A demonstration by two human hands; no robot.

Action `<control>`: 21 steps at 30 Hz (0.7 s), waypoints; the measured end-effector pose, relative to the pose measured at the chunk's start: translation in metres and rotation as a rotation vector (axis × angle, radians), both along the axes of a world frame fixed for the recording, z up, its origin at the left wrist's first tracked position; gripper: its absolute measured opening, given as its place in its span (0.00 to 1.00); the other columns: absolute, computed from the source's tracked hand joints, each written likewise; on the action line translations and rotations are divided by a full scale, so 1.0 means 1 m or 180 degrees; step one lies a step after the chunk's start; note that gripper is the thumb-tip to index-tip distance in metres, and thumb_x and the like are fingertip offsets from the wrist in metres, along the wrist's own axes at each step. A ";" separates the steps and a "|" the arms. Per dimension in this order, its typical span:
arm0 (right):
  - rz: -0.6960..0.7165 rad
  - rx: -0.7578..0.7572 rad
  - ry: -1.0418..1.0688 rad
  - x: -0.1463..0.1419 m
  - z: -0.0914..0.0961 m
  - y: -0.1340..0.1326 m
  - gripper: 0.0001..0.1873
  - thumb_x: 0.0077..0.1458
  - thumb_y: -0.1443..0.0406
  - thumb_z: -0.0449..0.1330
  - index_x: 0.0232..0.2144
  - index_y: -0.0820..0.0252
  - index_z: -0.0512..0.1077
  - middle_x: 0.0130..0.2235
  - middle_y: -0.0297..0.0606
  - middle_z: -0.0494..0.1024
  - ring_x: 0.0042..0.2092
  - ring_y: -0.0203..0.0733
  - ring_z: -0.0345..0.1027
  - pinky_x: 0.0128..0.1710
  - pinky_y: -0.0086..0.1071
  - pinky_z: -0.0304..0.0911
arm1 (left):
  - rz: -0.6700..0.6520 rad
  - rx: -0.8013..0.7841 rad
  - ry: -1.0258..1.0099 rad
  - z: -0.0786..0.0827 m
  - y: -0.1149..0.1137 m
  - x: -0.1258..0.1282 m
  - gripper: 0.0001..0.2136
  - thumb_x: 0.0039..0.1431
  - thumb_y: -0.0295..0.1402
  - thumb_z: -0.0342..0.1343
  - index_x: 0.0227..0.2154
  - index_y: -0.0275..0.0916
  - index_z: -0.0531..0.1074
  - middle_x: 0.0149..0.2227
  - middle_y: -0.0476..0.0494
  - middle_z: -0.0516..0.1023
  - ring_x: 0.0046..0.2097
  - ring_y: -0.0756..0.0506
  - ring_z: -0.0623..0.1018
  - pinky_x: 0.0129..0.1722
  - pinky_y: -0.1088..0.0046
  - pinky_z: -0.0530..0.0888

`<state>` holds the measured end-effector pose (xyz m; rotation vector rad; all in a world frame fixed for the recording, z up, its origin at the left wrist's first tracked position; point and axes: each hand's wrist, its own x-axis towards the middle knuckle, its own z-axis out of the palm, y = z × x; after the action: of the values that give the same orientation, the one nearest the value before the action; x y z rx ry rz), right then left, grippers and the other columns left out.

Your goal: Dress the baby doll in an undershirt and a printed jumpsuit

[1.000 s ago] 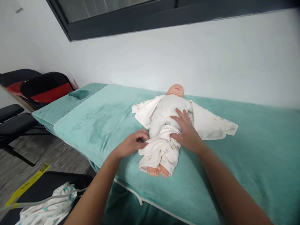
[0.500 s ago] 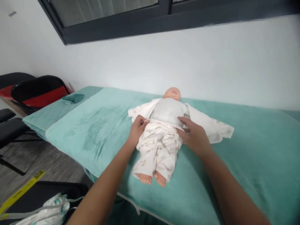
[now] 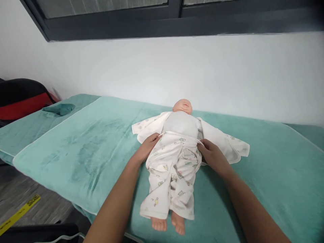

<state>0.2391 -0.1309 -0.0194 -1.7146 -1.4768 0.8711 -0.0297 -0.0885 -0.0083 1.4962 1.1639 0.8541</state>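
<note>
A baby doll point(image 3: 181, 123) lies on its back on the bed, head toward the wall and bare feet toward me. White patterned trousers point(image 3: 174, 168) cover its legs up to the waist. My left hand point(image 3: 149, 145) pinches the waistband at the doll's hip on the left. At the opposite hip, my right hand point(image 3: 211, 153) grips the other end of the waistband, its fingertips partly hidden by the cloth. A white patterned jacket point(image 3: 220, 136) is spread open under the doll, its sleeves out to both sides, baring the grey torso.
The bed has a teal cover point(image 3: 76, 152) with a face hole point(image 3: 59, 109) toward its left end. Behind it rise a white wall point(image 3: 162, 71) and a dark window frame point(image 3: 113, 27). A black and red chair point(image 3: 24, 101) stands at left; yellow tape point(image 3: 20, 214) shows low at left.
The waistband now looks stretched between both hands, and my right fingers have closed on it. The trousers look fuller and smoother in front. The camera view has shifted to the right and closer.
</note>
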 end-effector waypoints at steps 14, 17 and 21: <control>0.0719 -0.0608 0.1338 -0.009 0.006 -0.018 0.26 0.53 0.58 0.60 0.55 0.54 0.67 0.45 0.40 0.80 0.43 0.47 0.75 0.42 0.39 0.71 | -0.0189 -0.0938 -0.1061 0.001 -0.002 -0.006 0.12 0.51 0.39 0.61 0.35 0.38 0.72 0.34 0.50 0.74 0.37 0.47 0.73 0.37 0.73 0.68; 0.0605 -0.0526 0.0909 -0.010 0.005 -0.024 0.20 0.57 0.53 0.57 0.46 0.57 0.74 0.36 0.37 0.80 0.38 0.47 0.74 0.41 0.39 0.69 | -0.0240 -0.1159 -0.1263 0.000 -0.006 -0.006 0.16 0.51 0.40 0.63 0.42 0.40 0.71 0.38 0.48 0.77 0.40 0.46 0.75 0.42 0.70 0.71; 0.0419 -0.0430 0.0139 -0.007 0.001 -0.042 0.26 0.60 0.46 0.50 0.35 0.59 0.77 0.34 0.38 0.80 0.41 0.51 0.72 0.47 0.42 0.66 | -0.0587 -0.1253 -0.1631 0.000 -0.012 -0.005 0.16 0.51 0.40 0.63 0.41 0.38 0.74 0.44 0.43 0.80 0.46 0.43 0.76 0.50 0.67 0.71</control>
<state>0.2323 -0.1728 -0.0182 -1.6977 -1.5457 1.0932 -0.0350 -0.1002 -0.0079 0.9666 0.7439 0.7672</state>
